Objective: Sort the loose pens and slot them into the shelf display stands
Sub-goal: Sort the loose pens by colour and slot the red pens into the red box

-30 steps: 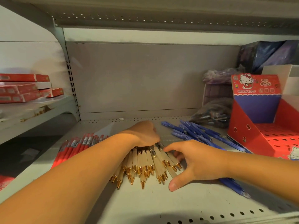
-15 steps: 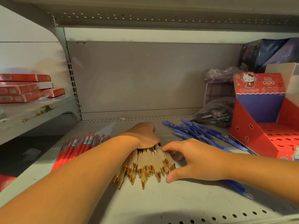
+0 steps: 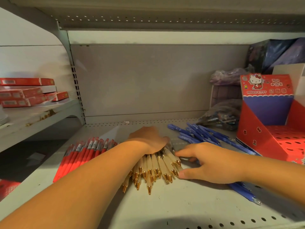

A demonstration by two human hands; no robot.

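Reference: display stand [image 3: 257,139], one, red. The cream pens [image 3: 162,164] lie well left of it in one fanned bundle, long axes front to back, gold tips toward the shelf front; roughly fifteen tips countable. The left hand [image 3: 148,139] covers the far ends, fingers curled over them. The right hand [image 3: 212,164], on the stand side and nearer the tips, is spread wide, thumb touching the outermost pen. Blue pens [image 3: 199,134], about ten, lie just left of the stand; red pens [image 3: 82,154], about ten, farthest left.
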